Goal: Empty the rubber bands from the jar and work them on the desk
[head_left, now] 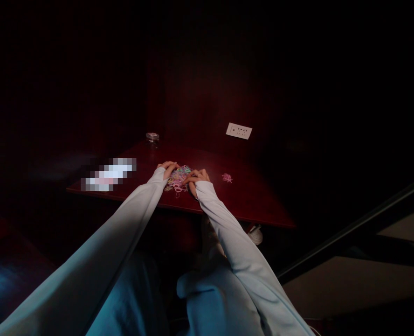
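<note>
A pile of small multicoloured bands lies near the front edge of the dark red table. My left hand rests at the pile's upper left side, fingers bent over its edge. At the right side of the pile, my right hand touches the bands with its fingers curled inward; whether a band is pinched there is too small to make out. A smaller heap of pink bands sits apart, to the right of my right hand.
A clear lidded jar stands at the table's back left. A bright pixelated object lies on the left side. On the wall behind is a white socket plate. My legs and a white shoe show below the table.
</note>
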A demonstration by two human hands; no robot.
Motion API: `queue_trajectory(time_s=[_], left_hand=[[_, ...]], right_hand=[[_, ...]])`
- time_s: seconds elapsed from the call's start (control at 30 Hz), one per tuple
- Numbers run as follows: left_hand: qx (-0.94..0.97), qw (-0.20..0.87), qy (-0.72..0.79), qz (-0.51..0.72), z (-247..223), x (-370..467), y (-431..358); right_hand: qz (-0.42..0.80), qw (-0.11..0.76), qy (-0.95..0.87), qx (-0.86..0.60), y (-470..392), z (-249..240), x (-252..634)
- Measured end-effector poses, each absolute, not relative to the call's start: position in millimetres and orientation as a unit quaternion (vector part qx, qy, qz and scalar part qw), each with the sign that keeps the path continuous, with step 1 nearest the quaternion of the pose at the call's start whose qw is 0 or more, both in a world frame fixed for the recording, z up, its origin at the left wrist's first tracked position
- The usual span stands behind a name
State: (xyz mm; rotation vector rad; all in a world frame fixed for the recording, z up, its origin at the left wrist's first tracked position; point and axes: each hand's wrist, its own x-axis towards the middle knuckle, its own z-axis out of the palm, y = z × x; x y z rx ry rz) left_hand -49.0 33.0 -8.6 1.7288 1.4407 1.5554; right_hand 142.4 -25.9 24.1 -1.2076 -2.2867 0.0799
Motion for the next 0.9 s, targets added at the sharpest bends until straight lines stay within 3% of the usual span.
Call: queue_trajectory(time_s=[0.43, 0.9], left_hand=[[0.609, 0.220, 0.503, 0.573, -6.0, -47.8, 29.1], [0.611, 0.223, 0.518, 0.555, -5.5, -49.0, 31.0]], right_hand=[[-0.002, 0.267, -0.847, -0.459, -31.1, 25.7, 141.8], [0.080, 0.274, -0.833, -0.473, -26.4, 22.4, 140.7]])
